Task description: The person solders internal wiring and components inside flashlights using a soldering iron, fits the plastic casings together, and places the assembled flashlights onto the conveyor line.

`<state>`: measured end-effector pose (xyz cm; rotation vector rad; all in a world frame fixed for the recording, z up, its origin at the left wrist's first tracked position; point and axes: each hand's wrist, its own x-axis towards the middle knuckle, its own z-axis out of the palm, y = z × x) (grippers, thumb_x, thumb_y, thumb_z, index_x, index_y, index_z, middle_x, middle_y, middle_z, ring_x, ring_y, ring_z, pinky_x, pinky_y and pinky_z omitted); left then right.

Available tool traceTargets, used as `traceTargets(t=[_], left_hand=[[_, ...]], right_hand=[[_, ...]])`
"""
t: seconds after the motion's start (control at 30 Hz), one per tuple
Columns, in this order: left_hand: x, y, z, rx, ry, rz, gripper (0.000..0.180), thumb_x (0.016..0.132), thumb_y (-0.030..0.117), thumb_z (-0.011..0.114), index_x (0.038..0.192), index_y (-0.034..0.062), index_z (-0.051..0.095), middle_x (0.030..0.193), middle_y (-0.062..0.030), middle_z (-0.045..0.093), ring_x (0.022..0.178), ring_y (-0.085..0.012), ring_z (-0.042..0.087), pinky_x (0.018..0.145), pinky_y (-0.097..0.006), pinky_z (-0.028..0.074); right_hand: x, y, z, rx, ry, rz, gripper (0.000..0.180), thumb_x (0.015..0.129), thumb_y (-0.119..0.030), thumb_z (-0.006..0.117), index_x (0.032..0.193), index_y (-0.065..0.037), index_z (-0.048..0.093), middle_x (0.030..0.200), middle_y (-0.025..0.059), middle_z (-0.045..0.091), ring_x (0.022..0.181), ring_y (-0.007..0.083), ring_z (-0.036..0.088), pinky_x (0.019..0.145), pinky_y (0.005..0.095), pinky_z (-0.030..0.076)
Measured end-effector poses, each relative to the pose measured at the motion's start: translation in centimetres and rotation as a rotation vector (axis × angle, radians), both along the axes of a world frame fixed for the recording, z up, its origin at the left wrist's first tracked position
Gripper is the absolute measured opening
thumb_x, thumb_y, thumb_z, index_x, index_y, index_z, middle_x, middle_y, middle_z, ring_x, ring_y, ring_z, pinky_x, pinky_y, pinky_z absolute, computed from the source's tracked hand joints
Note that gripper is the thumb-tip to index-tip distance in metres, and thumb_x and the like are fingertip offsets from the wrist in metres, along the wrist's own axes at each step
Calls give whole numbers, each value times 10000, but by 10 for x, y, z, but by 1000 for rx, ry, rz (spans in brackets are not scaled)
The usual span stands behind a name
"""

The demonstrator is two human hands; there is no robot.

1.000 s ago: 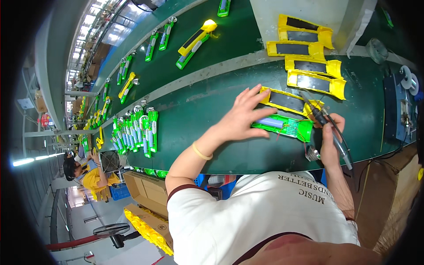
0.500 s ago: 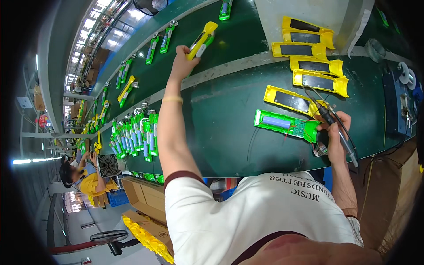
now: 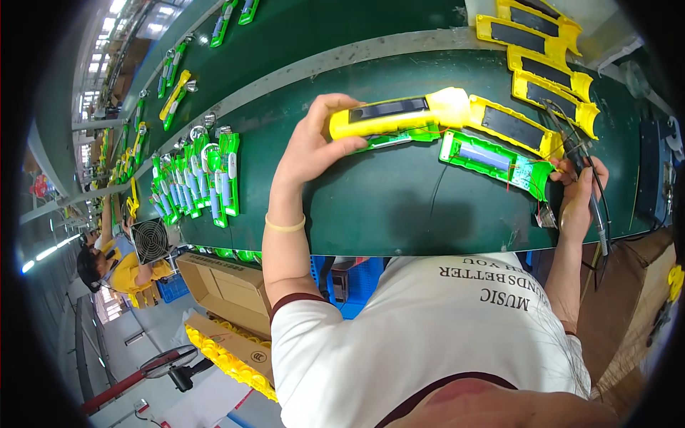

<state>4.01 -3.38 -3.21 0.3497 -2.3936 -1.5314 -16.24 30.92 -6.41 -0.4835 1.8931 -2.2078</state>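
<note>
My left hand (image 3: 311,143) is closed round one end of a flashlight casing (image 3: 399,118), a yellow half with a dark panel over a green half. Thin red wires show between its halves. Just right of it lies an open green half-shell (image 3: 492,158) with a blue cylindrical battery, a small circuit board and loose wires. A yellow half-shell (image 3: 510,130) with a dark panel rests behind that one. My right hand (image 3: 581,196) grips a soldering iron (image 3: 596,214) at the green shell's right end; its fingertips are partly hidden by the tool and cable.
Several yellow half-shells (image 3: 546,68) lie at the far right. Green shells with batteries (image 3: 196,178) are bunched at the left, and more lie on the green belt (image 3: 285,53) beyond the grey rail. A fan (image 3: 151,240) and a person (image 3: 132,274) are farther left.
My left hand has brought the yellow-and-green flashlight casing back from over the belt to the near tabletop, beside the open green half-shell. My right hand still holds the soldering iron. The view has shifted.
</note>
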Motion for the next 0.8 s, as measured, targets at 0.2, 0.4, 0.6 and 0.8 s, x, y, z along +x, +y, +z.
traceTargets(t=[0.2,0.4,0.6,0.8], left_hand=[[-1,-9,-13,149,-25,150,470,934,400,387,1183,9,464,1089,-81,537,992,-139,505,867,-248,398],[-5,-9,-17,234,58,313,513,934,447,342,1157,11,495,1129,-100,538,1039,-168,500,889,-275,390],[-6,5,8,-631,177,247,592,612,293,764,1090,40,524,1105,-113,537,1025,-286,494,856,-363,395],[-20,35,0,-908,-23,86,618,656,223,737,1170,2,473,1112,-146,523,1092,-303,459,937,-416,320]], right_hand=[[0,0,-1,64,-3,-30,318,917,-277,470,1097,-37,367,850,116,579,792,241,613,642,258,472],[2,1,3,46,-34,-37,325,916,-289,464,1098,-39,364,861,120,576,807,222,592,622,250,428],[0,-2,-1,65,39,-44,310,915,-281,465,1094,-46,371,878,127,581,804,189,581,616,245,405],[-3,4,-2,8,121,-79,333,911,-305,475,1096,-50,368,951,162,575,855,211,575,631,257,417]])
